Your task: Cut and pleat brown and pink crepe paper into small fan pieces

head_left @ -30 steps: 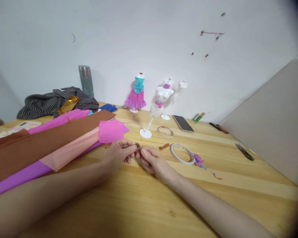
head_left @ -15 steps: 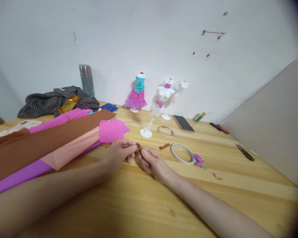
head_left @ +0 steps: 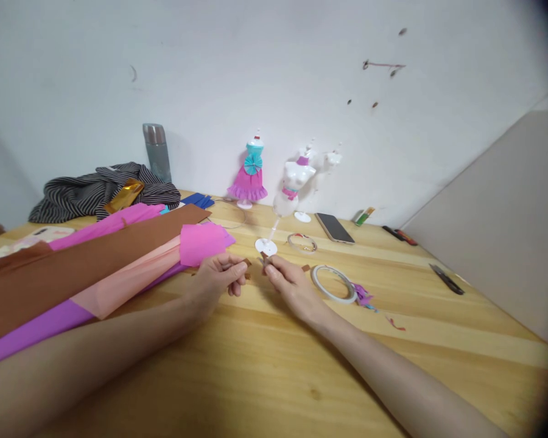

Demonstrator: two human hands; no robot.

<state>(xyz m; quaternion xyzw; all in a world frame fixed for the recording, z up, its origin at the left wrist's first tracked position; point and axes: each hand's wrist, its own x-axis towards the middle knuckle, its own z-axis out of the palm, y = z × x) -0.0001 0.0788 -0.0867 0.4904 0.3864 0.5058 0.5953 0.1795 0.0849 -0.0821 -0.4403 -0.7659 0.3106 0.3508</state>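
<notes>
My left hand point(head_left: 221, 277) is closed in a pinch on a small brown paper piece point(head_left: 248, 263) above the wooden table. A short gap to the right, my right hand point(head_left: 290, 285) pinches another small brown scrap point(head_left: 264, 256) between thumb and forefinger. Just beyond the right hand stands a white dress-form mannequin point(head_left: 296, 176) with a purple collar and a pink-and-blue waistband. A roll of double-sided tape point(head_left: 314, 285) lies right of that hand, beside crumpled purple scraps point(head_left: 361, 294). One more brown scrap point(head_left: 305, 268) is partly hidden behind the right hand.
Brown crepe paper point(head_left: 95, 260) tops pink and purple sheets at left. Behind them are striped cloth point(head_left: 73, 193) and a flask point(head_left: 157, 153). A dressed mannequin point(head_left: 251, 179) stands near the wall. A phone point(head_left: 335, 228) and a dark-handled cutting tool point(head_left: 447, 280) lie at right.
My hands were together on one small brown piece; now they are apart, each pinching brown paper. My right hand has shifted slightly up and right, now partly covering the loose brown scrap.
</notes>
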